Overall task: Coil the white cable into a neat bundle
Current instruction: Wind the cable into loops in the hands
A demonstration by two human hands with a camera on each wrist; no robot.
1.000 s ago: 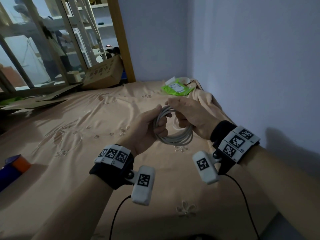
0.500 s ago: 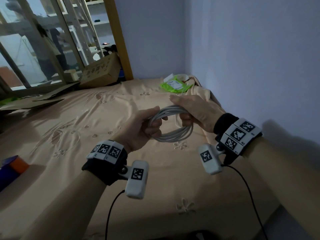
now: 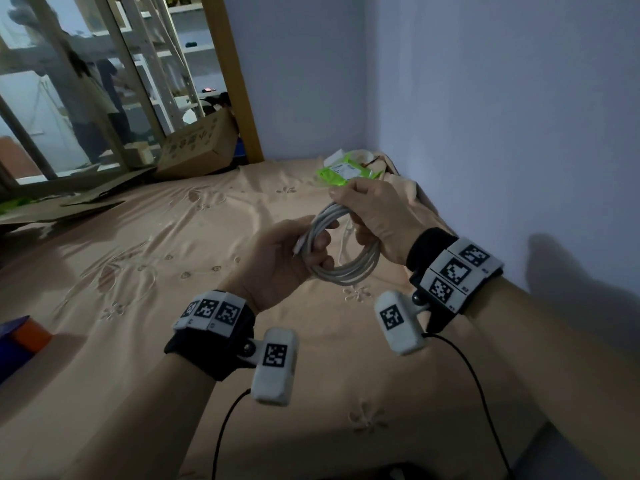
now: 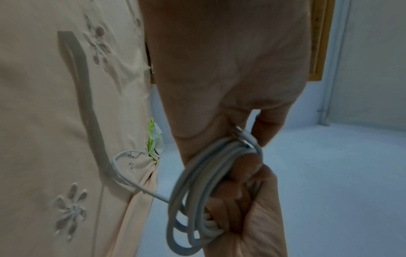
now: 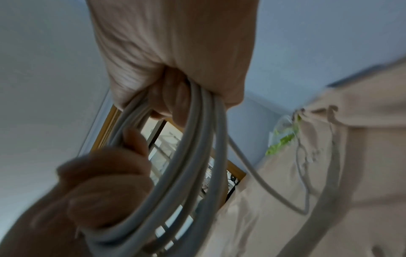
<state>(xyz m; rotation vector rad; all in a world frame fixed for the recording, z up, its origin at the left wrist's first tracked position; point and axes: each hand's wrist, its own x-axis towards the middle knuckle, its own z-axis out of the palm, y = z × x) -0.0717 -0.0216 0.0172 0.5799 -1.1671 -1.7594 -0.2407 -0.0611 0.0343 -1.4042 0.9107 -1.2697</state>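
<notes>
The white cable (image 3: 349,271) is wound into several loops and held in the air above the bed. My left hand (image 3: 294,258) grips the left side of the coil (image 4: 197,200), thumb and fingers curled round the strands. My right hand (image 3: 374,216) holds the coil's top right, fingers closed round the loops (image 5: 197,139). A loose end of cable (image 4: 123,173) trails from the coil down onto the sheet; it shows also in the right wrist view as a thin loose strand (image 5: 263,187).
A peach embroidered bed sheet (image 3: 173,271) lies under both hands. A green packet (image 3: 341,171) sits at the far corner by the wall (image 3: 502,133). A cardboard box (image 3: 197,150) stands at the back left. A blue and orange object (image 3: 20,337) lies at the left edge.
Both hands have lifted the coil slightly and shifted it right; my right hand has moved up along the loops to the coil's top.
</notes>
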